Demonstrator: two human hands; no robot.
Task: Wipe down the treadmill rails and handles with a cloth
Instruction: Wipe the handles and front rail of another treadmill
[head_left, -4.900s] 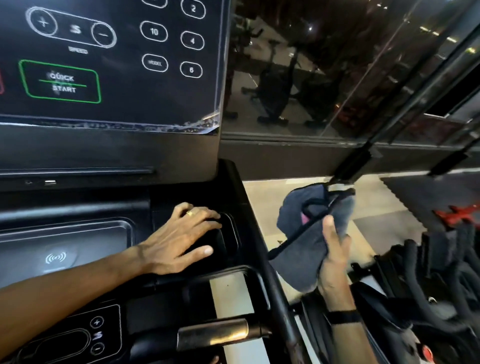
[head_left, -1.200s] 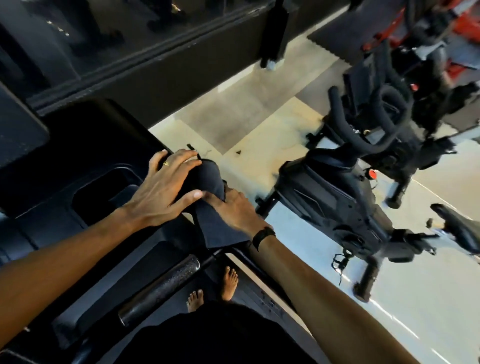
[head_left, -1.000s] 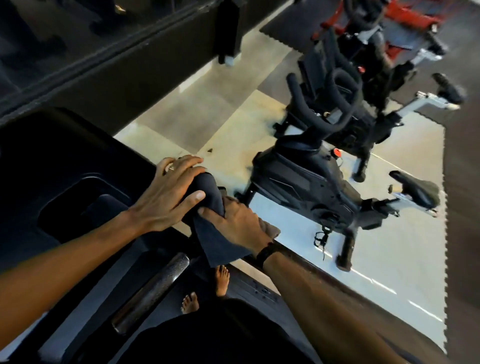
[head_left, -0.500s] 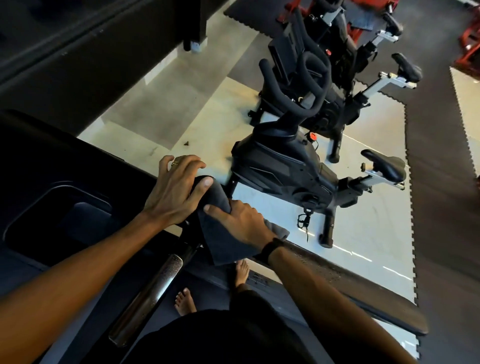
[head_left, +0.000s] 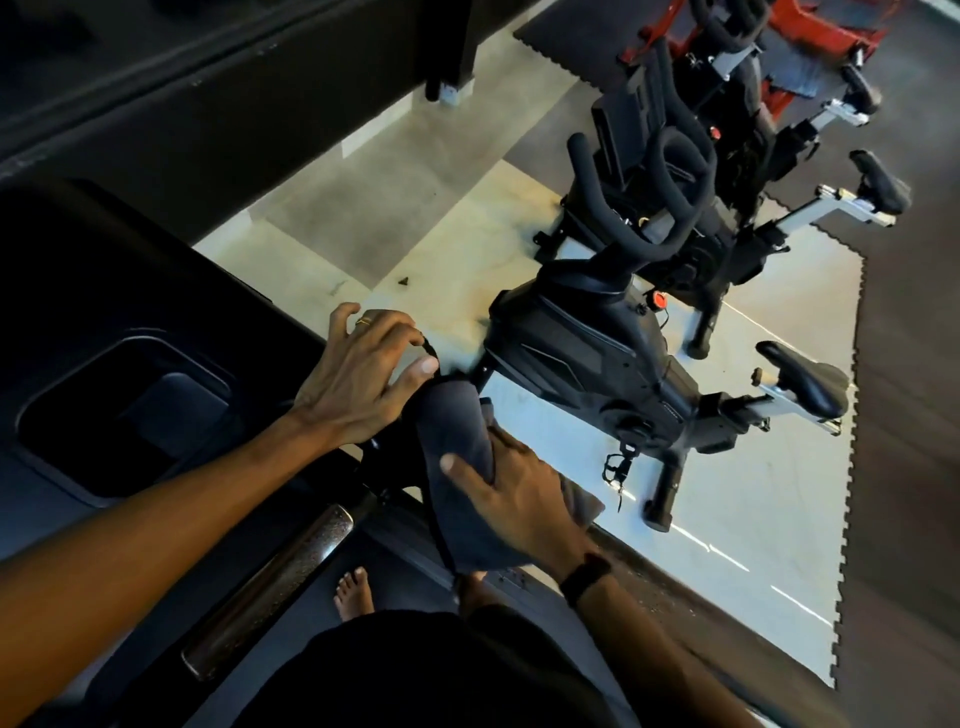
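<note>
grey cloth (head_left: 457, 467) — under right hand (head_left: 519, 509)

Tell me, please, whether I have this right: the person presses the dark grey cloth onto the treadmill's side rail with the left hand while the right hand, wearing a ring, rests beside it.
Not quite: the hands are swapped. In the head view, the right hand, which wears a black wristband, presses the dark grey cloth onto the treadmill's side rail, while the left hand, wearing the ring, rests beside it.

**Bare arms, a ring, a black wristband**

Both forearms are bare, with no sleeves showing. The left hand (head_left: 358, 384) wears a thin gold ring (head_left: 365, 320); the right hand (head_left: 519, 506) has a black band (head_left: 584, 577) at the wrist. Dark clothing (head_left: 431, 675) covers the lap, and the feet (head_left: 353, 592) are bare.
</note>
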